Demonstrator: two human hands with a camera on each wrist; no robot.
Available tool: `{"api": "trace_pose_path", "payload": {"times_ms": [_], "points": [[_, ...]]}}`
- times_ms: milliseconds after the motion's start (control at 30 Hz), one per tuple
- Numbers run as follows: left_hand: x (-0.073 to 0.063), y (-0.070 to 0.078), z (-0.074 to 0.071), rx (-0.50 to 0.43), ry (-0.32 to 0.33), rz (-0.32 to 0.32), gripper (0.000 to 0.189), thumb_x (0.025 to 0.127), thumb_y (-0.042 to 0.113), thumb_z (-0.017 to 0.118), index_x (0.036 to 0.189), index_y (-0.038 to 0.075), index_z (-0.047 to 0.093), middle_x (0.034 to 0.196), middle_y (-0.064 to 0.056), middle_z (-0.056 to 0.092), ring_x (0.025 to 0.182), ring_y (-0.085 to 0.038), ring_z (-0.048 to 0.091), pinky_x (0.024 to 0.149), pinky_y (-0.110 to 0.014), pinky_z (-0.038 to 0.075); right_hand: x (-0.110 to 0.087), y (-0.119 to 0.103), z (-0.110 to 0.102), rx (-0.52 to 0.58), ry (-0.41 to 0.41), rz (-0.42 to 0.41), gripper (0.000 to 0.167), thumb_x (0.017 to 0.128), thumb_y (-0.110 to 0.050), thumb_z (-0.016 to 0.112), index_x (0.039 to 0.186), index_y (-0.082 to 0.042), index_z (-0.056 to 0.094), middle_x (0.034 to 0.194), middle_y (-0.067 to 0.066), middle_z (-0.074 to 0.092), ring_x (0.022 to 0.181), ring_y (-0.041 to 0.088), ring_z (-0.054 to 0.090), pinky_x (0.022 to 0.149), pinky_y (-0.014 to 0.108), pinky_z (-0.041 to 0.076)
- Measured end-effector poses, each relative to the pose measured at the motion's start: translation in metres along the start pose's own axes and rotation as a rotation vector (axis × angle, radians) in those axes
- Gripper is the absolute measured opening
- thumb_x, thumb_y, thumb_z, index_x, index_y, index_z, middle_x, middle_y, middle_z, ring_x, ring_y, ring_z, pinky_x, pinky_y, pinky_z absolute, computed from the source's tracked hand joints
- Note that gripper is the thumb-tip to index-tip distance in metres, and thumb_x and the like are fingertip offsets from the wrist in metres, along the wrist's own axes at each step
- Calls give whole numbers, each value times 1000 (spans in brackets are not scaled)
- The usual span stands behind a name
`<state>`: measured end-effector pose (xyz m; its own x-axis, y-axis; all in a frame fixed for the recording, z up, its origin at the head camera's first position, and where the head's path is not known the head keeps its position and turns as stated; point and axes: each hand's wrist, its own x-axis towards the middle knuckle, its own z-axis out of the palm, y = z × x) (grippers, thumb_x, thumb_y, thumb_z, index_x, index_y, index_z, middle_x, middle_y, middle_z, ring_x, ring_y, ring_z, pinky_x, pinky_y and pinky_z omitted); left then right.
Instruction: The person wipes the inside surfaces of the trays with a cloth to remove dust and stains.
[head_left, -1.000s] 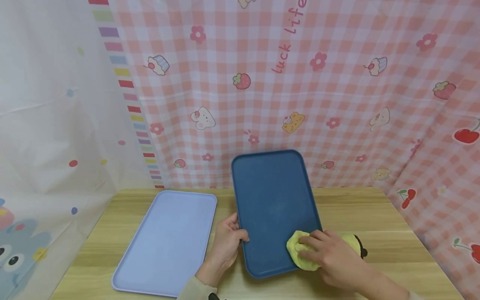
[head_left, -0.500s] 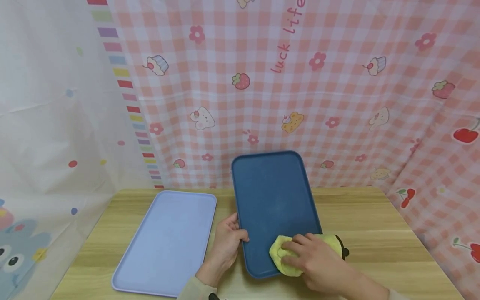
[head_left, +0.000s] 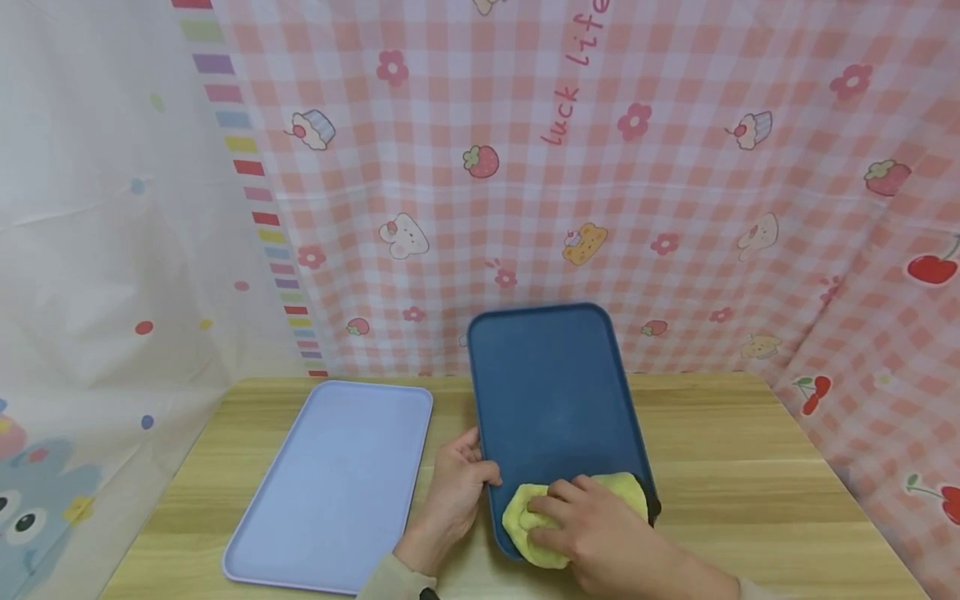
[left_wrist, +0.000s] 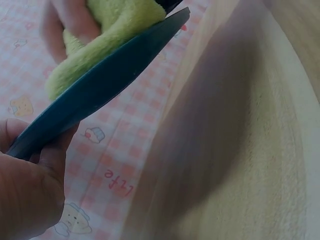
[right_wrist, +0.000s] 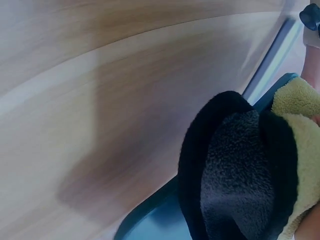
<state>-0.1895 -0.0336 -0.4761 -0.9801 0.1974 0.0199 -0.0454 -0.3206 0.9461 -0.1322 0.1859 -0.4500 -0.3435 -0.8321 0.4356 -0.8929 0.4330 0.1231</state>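
Note:
A dark blue rectangular tray (head_left: 555, 392) is held tilted up off the table, its far end raised. My left hand (head_left: 455, 487) grips its left edge, thumb on the front face and fingers behind; the left wrist view shows the tray (left_wrist: 100, 90) edge-on in that hand (left_wrist: 30, 190). With my right hand (head_left: 600, 533) I hold a bunched yellow-green cloth (head_left: 525, 521) against the lower part of the tray's face. The cloth's dark trim and grey underside (right_wrist: 237, 170) fill the middle of the right wrist view, where the right hand is mostly out of frame.
A lavender tray (head_left: 337, 483) lies flat on the wooden table (head_left: 750, 475), left of my left hand. Behind the table hangs a pink checked curtain (head_left: 450, 200), with a white printed curtain (head_left: 135, 275) at the left.
My right hand has slid the cloth leftward and slightly down across the tray's lower face, from its right edge to near the lower left corner. The tray has shifted slightly right.

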Motion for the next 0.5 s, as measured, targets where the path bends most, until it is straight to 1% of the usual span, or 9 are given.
{"api": "trace_pose_path", "payload": {"times_ms": [133, 367, 500], "points": [[0, -1, 0, 9, 0, 14, 76, 60, -20, 51, 134, -12, 63, 107, -15, 76, 96, -13, 68, 74, -23, 54, 7, -2, 4, 6, 19, -18, 46, 70, 0, 58, 103, -27, 75, 121, -3, 69, 95, 15, 58, 72, 28, 46], [0, -1, -1, 15, 10, 0, 75, 61, -21, 51, 134, -10, 63, 107, -17, 76, 96, -14, 68, 72, -24, 54, 10, -2, 4, 20, 3, 4, 48, 69, 3, 61, 103, -27, 76, 121, -4, 68, 96, 15, 59, 72, 29, 46], [0, 1, 0, 10, -4, 2, 75, 62, -21, 51, 135, -10, 63, 110, -18, 75, 97, -14, 68, 75, -24, 54, 13, 1, 3, 6, 28, 12, 50, 65, 4, 61, 101, -28, 76, 118, -3, 69, 96, 16, 60, 71, 28, 46]]}}
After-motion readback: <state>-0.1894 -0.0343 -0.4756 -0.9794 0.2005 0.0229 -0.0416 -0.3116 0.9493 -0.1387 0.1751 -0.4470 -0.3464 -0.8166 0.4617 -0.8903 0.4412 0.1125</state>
